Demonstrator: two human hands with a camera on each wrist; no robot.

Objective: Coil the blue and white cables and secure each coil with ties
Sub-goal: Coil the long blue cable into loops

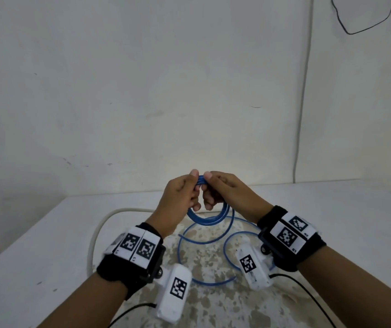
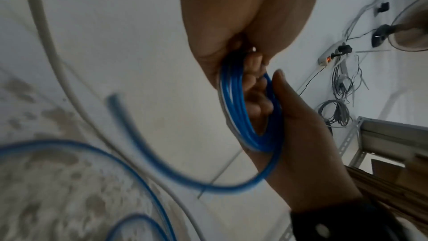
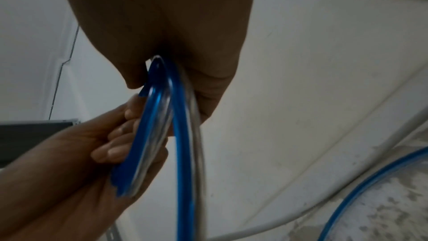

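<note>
A thin, glossy blue plastic cable point(image 1: 207, 218) is held above the pale, stained surface point(image 1: 47, 268), several turns gathered into a small coil. The coil's top is pinched by the left hand point(image 1: 181, 197) and the right hand point(image 1: 222, 190), fingers point(image 2: 257, 98) curled closed around the bundled strands. The remaining length lies in loose loops on the surface below. A thick white cable point(image 1: 95, 235) lies uncoiled to the left. The blue cable is judged light, springy and slick; turns are best gripped together at one point, or they may spring apart. No ties are seen.
</note>
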